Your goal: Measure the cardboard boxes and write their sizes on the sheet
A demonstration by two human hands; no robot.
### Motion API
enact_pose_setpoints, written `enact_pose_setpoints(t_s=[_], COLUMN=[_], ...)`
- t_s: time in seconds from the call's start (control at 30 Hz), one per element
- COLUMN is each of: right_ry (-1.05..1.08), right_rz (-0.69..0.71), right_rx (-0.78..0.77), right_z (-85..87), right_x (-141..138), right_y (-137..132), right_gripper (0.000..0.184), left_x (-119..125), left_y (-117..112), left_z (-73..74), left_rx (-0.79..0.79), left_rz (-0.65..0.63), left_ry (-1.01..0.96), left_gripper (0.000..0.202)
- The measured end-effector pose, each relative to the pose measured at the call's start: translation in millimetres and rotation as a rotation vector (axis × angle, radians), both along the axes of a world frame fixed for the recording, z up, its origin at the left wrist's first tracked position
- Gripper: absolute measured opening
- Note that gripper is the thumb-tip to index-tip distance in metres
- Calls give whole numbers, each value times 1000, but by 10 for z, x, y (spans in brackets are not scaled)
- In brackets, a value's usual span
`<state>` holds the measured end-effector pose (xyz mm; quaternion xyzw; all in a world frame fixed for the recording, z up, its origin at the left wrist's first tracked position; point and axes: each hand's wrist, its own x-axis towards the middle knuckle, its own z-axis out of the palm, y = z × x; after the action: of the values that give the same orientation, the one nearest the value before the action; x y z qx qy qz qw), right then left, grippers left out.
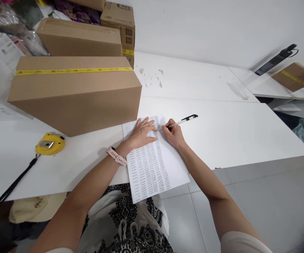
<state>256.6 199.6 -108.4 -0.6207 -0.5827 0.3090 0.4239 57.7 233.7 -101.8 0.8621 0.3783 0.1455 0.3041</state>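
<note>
from afar, i have the right hand (174,134) with its fingers pinched round the pen (181,122) and the left hand (141,133) spread, grasping nothing, on the sheet (152,172), whose lower end overhangs the desk (225,130), so a bump there could skew the writing.

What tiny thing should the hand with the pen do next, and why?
Maybe the right hand should make a small mark: it holds the pen low at the paper, beside columns of writing, and the left hand lies spread on the sheet.
</note>
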Motion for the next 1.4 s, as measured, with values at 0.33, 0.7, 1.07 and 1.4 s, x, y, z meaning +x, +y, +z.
enact_pose_setpoints(t_s=[0.33,0.7,1.07,1.4], right_ry=[-4,-7,19,25], right_rz=[10,-11,5,-16], right_rx=[-2,7,2,2], right_z=[30,3,-4,20], right_x=[4,11,30,18], right_y=[3,10,26,18], right_gripper=[21,21,19,21], left_x=[2,8,8,6], left_y=[-5,-9,-11,-9], left_z=[10,36,21,23], left_rx=[5,-1,17,5], left_rz=[-4,2,4,1], left_ry=[7,21,17,21], left_gripper=[34,34,33,35])
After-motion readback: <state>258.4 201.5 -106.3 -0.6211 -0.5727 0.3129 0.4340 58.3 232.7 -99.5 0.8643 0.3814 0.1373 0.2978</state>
